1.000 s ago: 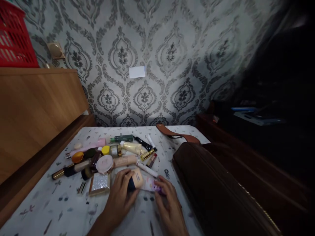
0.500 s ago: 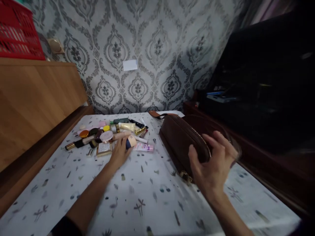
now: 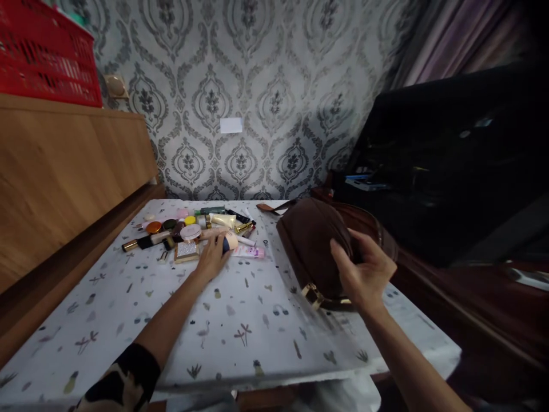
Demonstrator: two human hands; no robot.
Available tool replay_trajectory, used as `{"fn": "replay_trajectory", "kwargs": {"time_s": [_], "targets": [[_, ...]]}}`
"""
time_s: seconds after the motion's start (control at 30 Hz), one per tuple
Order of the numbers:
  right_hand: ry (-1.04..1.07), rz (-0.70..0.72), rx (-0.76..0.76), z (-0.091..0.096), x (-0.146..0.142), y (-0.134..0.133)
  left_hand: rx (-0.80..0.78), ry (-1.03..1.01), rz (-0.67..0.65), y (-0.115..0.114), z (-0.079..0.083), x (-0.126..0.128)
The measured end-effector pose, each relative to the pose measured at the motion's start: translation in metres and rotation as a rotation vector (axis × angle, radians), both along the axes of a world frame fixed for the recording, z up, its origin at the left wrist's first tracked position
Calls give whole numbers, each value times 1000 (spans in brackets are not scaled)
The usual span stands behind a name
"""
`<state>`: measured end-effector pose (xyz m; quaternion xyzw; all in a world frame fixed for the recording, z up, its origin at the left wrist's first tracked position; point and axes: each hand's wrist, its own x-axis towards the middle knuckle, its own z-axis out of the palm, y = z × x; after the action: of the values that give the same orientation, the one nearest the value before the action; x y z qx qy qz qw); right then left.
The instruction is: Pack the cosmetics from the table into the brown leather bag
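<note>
With a round pale-pink compact [image 3: 190, 232] and a square glittery silver compact [image 3: 186, 250] crowding the left hand [image 3: 213, 256], which touches a peach, navy-ended bottle [image 3: 232, 241], its grip unclear, the right hand [image 3: 368, 269], well apart, pinches the dark brown leather bag [image 3: 306, 246] on the right of the white patterned tablecloth [image 3: 231, 320], before grey damask wallpaper [image 3: 257, 68].

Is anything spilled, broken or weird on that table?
Nothing looks spilled or broken. The makeup is a bit messy, though: its pieces lie crowded together at different angles on the table, left of the brown bag, with the left hand at their near edge.
</note>
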<state>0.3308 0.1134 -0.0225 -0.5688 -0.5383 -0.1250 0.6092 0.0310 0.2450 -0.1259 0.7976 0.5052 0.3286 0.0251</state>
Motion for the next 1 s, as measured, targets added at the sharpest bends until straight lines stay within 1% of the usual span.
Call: {"fn": "replay_trajectory", "kwargs": {"time_s": [0.13,0.23,0.37,0.47,0.57,0.67,0.83,0.93,1.0], "targets": [[-46,100,-106,-25,-2,-15,-1,2,9,2,-2,0],[-44,114,-124,-35,8,-14,-8,14,15,1,-2,0],[-121,124,-108,-30,24,-2,-7,21,15,0,-1,0],[-124,99,-103,-28,27,3,-1,12,5,1,-1,0],[-84,103,-95,-29,25,0,0,-5,-9,1,-2,0],[-62,135,-104,-27,23,-7,1,-25,-10,1,-2,1],[-93,169,-198,-20,28,-16,-4,-25,-8,0,-1,2],[-147,128,-298,-14,32,-18,-13,-18,-1,-1,0,3],[-197,87,-321,-10,33,-17,-21,-16,5,-1,0,3]]}}
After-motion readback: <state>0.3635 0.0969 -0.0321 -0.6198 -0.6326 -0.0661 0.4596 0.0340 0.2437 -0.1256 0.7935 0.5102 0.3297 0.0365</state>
